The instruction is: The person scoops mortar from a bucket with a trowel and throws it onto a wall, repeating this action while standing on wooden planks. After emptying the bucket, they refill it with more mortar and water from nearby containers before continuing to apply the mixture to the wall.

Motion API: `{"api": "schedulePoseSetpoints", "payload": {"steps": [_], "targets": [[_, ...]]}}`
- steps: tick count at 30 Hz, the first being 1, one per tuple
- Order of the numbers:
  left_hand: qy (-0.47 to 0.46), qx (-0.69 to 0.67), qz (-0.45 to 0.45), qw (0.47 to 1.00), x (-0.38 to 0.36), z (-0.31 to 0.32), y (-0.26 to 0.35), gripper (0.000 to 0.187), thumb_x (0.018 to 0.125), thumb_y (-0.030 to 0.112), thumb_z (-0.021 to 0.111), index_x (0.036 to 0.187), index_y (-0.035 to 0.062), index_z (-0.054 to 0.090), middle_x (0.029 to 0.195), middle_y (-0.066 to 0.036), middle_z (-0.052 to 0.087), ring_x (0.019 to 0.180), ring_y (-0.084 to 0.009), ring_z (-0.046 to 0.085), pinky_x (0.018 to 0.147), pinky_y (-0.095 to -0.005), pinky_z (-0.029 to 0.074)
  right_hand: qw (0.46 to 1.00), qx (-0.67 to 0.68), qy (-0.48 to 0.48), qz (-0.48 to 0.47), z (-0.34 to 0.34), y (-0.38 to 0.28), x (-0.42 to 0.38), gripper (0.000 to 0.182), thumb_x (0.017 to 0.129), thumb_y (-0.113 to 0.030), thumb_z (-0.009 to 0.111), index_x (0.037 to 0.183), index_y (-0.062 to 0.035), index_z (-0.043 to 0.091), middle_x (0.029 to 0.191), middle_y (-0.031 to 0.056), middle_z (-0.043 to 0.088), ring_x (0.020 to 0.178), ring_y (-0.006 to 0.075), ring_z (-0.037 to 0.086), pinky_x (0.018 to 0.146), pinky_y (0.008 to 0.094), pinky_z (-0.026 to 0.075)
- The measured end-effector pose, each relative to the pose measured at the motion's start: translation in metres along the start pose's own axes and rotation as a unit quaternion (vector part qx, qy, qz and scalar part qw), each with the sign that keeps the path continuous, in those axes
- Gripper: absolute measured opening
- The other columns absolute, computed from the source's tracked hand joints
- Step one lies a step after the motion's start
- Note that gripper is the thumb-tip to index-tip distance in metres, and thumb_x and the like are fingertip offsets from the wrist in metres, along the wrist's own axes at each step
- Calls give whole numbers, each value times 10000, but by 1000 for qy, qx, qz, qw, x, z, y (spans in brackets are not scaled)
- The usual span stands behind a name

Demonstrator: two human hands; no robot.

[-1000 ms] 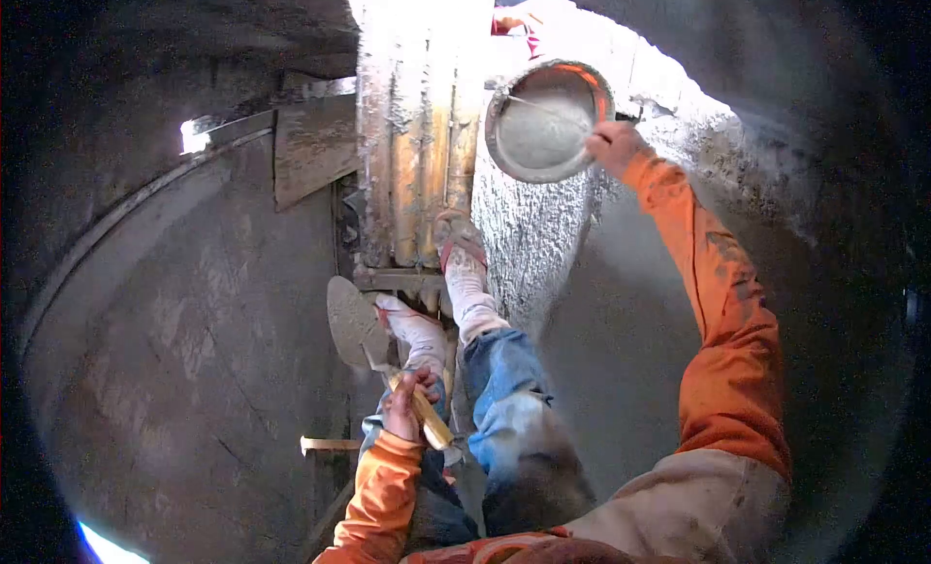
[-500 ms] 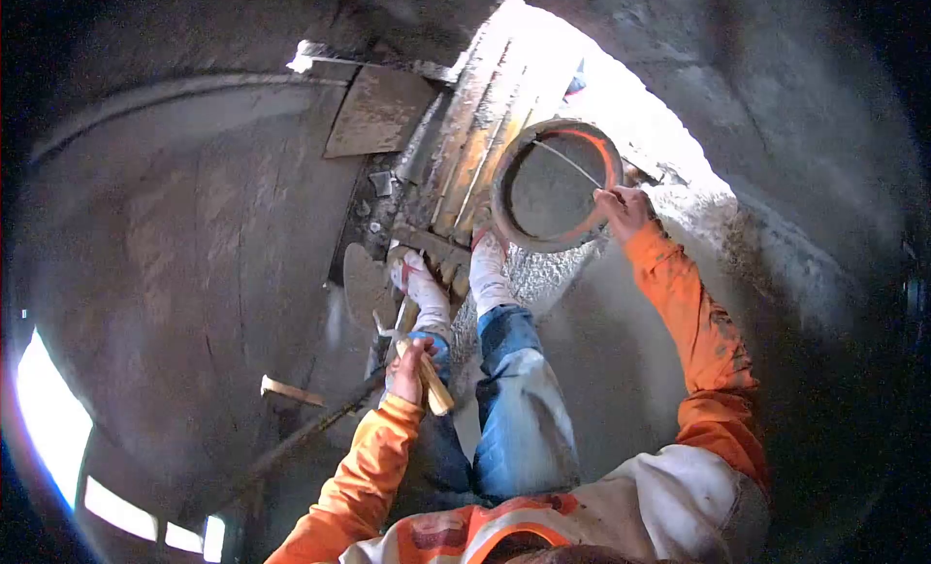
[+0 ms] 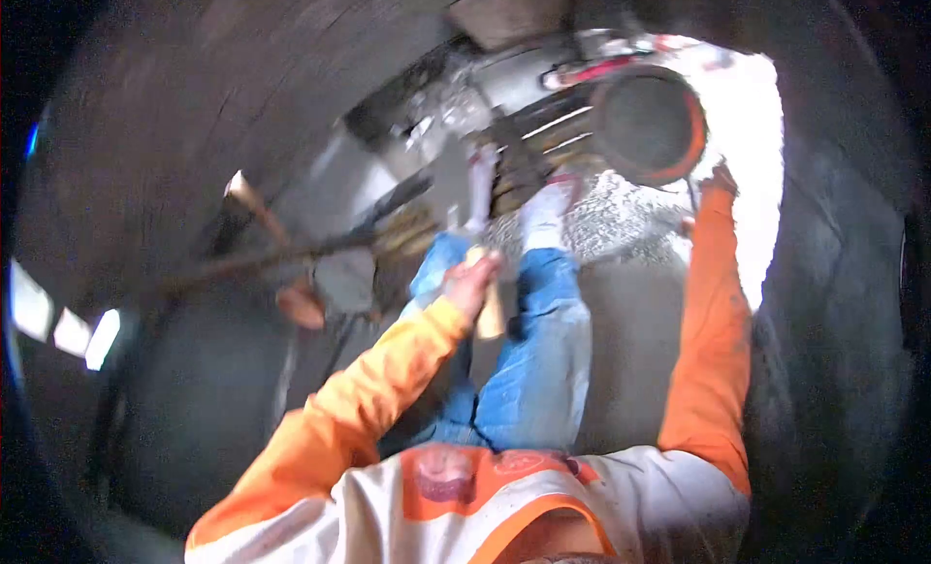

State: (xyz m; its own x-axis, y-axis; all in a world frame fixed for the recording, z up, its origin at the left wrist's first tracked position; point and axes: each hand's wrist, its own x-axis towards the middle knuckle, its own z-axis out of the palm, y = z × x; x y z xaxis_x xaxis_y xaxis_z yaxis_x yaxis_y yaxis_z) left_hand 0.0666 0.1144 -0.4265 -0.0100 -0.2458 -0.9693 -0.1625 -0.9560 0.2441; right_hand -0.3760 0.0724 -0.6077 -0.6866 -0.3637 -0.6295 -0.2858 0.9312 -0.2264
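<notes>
My left hand (image 3: 473,281) is closed round the pale wooden handle of a trowel (image 3: 451,184), held over my legs with its grey blade pointing away from me. A round dark bucket (image 3: 648,126) with an orange streak on its rim stands at the upper right, and grey shows inside it. Beside the bucket's lower right rim is my right hand (image 3: 720,179), arm stretched out against the bright opening. Its fingers are blurred, and I cannot tell whether they hold anything.
Curved grey walls (image 3: 175,108) surround me. Boards (image 3: 558,137) lead towards the bright opening (image 3: 752,128). A long pole (image 3: 272,258) lies on the left, near a wooden-handled tool (image 3: 254,205) and a grey slab (image 3: 344,278). Wet grey rubble (image 3: 621,215) lies beyond my feet.
The view has turned, shifting the scene. My right hand was at the bucket's rim and wire handle; now it appears just outside the rim. My left hand still grips the trowel.
</notes>
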Motion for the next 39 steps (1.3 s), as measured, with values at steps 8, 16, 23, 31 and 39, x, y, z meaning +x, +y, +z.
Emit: {"api": "schedulePoseSetpoints", "payload": {"steps": [8,16,23,31,39], "targets": [[33,-214,-20,976,-7,17,31,274,733,368,593,642,114,543,574,35,482,522,-67,435,486,-241,360,967,-191,-170,0,-8,48,-183,510,799,-324,480,1163,22,392,1134,197,448,1051,251,428,830,363,378],[24,-200,-4,979,-5,24,44,306,755,378,561,630,105,506,557,17,452,514,-79,433,477,-254,365,756,342,-489,270,-35,-47,-399,471,850,-289,375,1239,-30,312,1198,97,399,1084,196,394,891,337,327],[32,-145,72,986,-18,28,39,340,761,426,541,676,98,524,628,7,492,562,-107,455,536,-289,387,926,96,-351,-99,-36,-177,-381,429,833,-277,396,1199,-58,355,1201,110,383,1090,213,381,892,315,313],[-165,456,369,793,-60,-7,84,597,764,428,439,1199,32,335,1274,-205,286,1194,-342,251,931,-528,216,925,85,-325,-175,5,-155,-340,465,748,-290,566,1105,-23,432,819,103,549,744,165,527,688,294,439],[-161,602,36,781,-46,-61,10,723,720,539,436,1239,57,292,1307,-230,199,1212,-370,198,984,-442,183,975,-204,-89,0,-87,-44,-243,422,711,-286,531,1079,-95,455,980,171,542,887,337,530,779,395,421]]}}
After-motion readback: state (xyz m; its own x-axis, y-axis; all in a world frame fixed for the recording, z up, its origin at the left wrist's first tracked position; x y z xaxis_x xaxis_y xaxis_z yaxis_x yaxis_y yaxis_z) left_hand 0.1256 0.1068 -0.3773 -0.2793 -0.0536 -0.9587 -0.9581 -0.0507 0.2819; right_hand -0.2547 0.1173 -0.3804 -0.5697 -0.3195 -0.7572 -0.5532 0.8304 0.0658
